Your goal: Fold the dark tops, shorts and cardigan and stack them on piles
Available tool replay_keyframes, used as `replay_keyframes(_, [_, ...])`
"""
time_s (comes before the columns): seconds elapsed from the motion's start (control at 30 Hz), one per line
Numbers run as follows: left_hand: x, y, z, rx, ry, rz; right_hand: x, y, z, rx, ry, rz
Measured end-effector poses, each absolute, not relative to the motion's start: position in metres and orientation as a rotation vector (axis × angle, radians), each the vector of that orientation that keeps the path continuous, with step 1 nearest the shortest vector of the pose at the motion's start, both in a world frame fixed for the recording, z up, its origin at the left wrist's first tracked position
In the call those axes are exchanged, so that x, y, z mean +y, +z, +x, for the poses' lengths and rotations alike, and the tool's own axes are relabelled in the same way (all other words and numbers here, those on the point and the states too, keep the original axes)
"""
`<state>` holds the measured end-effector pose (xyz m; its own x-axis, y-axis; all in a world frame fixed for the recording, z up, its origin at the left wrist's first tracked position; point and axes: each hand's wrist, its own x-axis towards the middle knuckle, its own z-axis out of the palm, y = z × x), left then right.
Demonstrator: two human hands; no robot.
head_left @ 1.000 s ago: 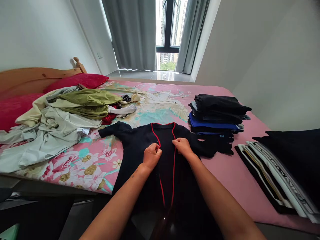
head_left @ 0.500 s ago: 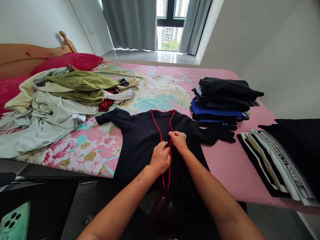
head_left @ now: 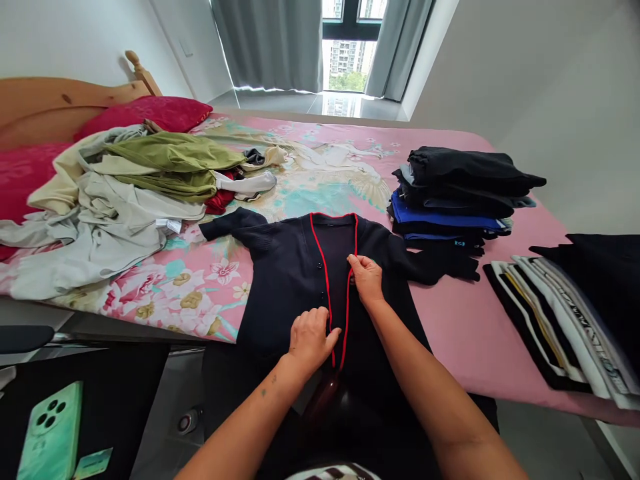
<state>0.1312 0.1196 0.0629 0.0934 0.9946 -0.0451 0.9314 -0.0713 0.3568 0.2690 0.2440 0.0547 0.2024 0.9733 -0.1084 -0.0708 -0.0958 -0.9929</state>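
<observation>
A black cardigan (head_left: 277,273) with red trim along its neckline and front edges lies spread on the bed, sleeves outward and front parted. Small dark buttons run beside the trim on its left-hand panel. My right hand (head_left: 367,277) pinches the red-edged border of the right-hand panel between thumb and fingers. Lower down, my left hand (head_left: 311,339) rests on the left-hand panel by its red edge, thumb held apart from the bent fingers. The cardigan's lower end hangs past the bed's near edge, partly hidden by my forearms.
On the left of the bed (head_left: 450,333) lies a loose heap of clothes (head_left: 120,207), before red pillows (head_left: 150,115). Folded dark clothes (head_left: 465,193) are stacked at right, with a row of folded garments (head_left: 560,327) nearer. A green phone (head_left: 53,427) lies at lower left.
My left hand has come away from the right hand, sliding down the left-hand panel, its thumb now apart. My right hand still pinches the opposite edge. The camera view has shifted slightly.
</observation>
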Motion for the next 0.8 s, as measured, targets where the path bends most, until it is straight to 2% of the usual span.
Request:
replay_keyframes(0.23, [0.146, 0.064, 0.153, 1.675, 0.503, 2.065, 0.241, 0.074, 0.259, -0.969, 1.134, -1.29])
replay_keyframes(0.37, [0.184, 0.067, 0.134, 1.803, 0.764, 2.06, 0.242, 0.069, 0.257, -1.065, 1.167, -1.294])
replay_keyframes(0.57, [0.239, 0.051, 0.108, 2.016, 0.597, 1.927, 0.254, 0.06, 0.243, -1.296, 1.075, -1.324])
replay_keyframes(0.8, [0.241, 0.032, 0.102, 2.021, 0.723, 1.905, 0.268, 0.046, 0.222, -1.858, 0.877, -1.381])
